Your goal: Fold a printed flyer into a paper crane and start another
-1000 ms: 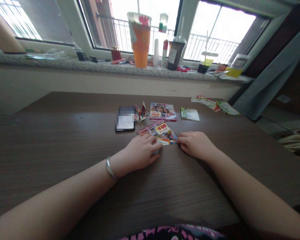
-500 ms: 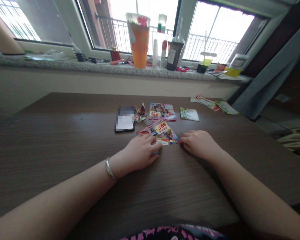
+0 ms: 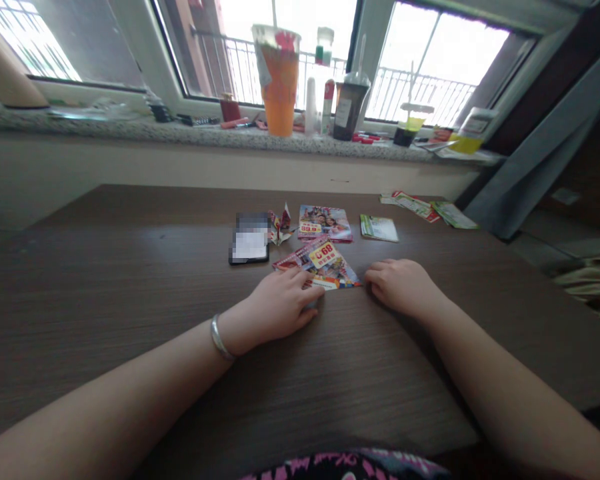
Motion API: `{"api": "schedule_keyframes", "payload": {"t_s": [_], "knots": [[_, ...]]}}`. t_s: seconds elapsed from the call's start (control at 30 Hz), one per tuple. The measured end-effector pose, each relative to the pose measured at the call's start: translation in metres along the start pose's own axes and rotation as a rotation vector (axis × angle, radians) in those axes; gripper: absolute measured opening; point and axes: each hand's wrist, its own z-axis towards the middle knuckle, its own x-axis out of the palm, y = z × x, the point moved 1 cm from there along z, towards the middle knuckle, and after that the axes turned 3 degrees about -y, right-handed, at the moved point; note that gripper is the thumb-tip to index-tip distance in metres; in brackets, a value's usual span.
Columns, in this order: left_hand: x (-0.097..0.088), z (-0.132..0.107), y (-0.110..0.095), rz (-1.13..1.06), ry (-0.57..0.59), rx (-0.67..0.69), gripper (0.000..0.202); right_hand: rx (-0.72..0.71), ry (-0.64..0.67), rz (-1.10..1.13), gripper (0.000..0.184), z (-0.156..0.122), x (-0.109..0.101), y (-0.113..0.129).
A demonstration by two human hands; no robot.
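Observation:
A colourful printed flyer (image 3: 330,262), folded to a triangle, lies flat on the dark wooden table. My left hand (image 3: 286,300), with a silver bangle at its wrist, rests on the flyer's lower left edge, fingers spread and pressing lightly. Just past the flyer's right corner, my right hand (image 3: 397,283) sits on the table with its fingers curled together. A narrow gap separates it from the corner, and nothing shows in it. Behind the flyer are a folded paper figure (image 3: 281,227), seemingly a crane, and a stack of similar square flyers (image 3: 325,222).
A phone (image 3: 250,239) with a blurred screen lies left of the paper figure. Small green-and-white sheets (image 3: 379,228) and more printed slips (image 3: 415,207) are at the right back. Cups, including a tall orange drink (image 3: 280,87), and bottles crowd the stone windowsill (image 3: 200,135).
My right hand has let go of the flyer's right corner and shifted slightly to the right. My left hand stays in place on the flyer.

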Motion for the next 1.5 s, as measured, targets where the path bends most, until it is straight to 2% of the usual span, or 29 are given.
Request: {"api": "schedule_keyframes", "payload": {"t_s": [0.1, 0.3, 0.43, 0.53, 0.63, 0.7, 1.03, 1.27, 1.5], "knots": [[-0.001, 0.0, -0.001, 0.009, -0.003, 0.001, 0.03, -0.004, -0.087, 0.044, 0.019, 0.002, 0.006, 0.003], [-0.006, 0.0, 0.0, 0.003, -0.004, -0.017, 0.031, -0.18, -0.335, 0.132, 0.023, 0.005, 0.003, 0.019], [-0.007, 0.0, 0.002, -0.019, -0.02, -0.008, 0.03, -0.132, -0.464, 0.127, 0.021, 0.003, -0.002, 0.023], [-0.007, 0.0, 0.002, -0.036, -0.021, -0.001, 0.029, -0.167, -0.428, 0.23, 0.023, 0.005, 0.002, 0.023], [-0.007, -0.001, 0.002, -0.041, -0.035, 0.0, 0.029, -0.318, -0.356, 0.359, 0.027, 0.009, 0.008, 0.025], [-0.006, -0.002, 0.002, -0.036, -0.046, -0.002, 0.031, -0.367, -0.325, 0.393, 0.029, 0.011, 0.011, 0.027], [-0.003, -0.001, 0.005, -0.021, -0.057, 0.006, 0.036, -0.336, -0.28, 0.384, 0.029, 0.012, 0.009, 0.031], [-0.009, -0.001, 0.005, 0.005, -0.009, 0.044, 0.028, -0.313, -0.274, 0.396, 0.028, 0.012, 0.008, 0.031], [-0.021, -0.002, 0.019, -0.052, 0.018, 0.115, 0.022, -0.322, -0.273, 0.393, 0.027, 0.012, 0.006, 0.032]]}}
